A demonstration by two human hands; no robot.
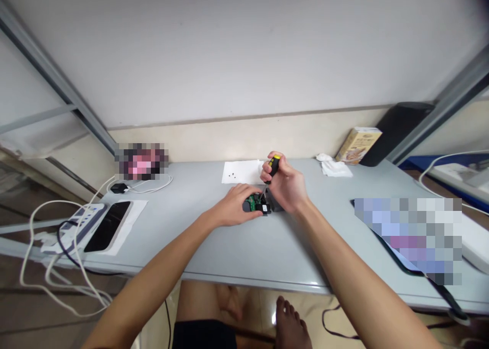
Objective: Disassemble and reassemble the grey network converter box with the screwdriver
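Observation:
In the middle of the desk lies a small black device (263, 208) with a green circuit board (252, 201) exposed. My left hand (237, 205) grips it from the left, thumb along the near side and fingers along the far side. My right hand (288, 183) is wrapped round a black and yellow screwdriver (274, 166), held tilted with its shaft pointing down at the board. Whether the tip sits on a screw cannot be made out. A dark grey piece (275, 202) lies partly hidden under my right hand. Just behind, several tiny dark screws (232, 175) rest on white paper (244, 169).
On the left are a phone (108, 226), a power strip (78, 225), a black charger (119, 188) and looping white cables (28, 257). At the back right stand a yellow box (359, 146), crumpled tissue (335, 166) and a black cylinder (397, 132). A blurred tablet-like device (401, 260) lies right.

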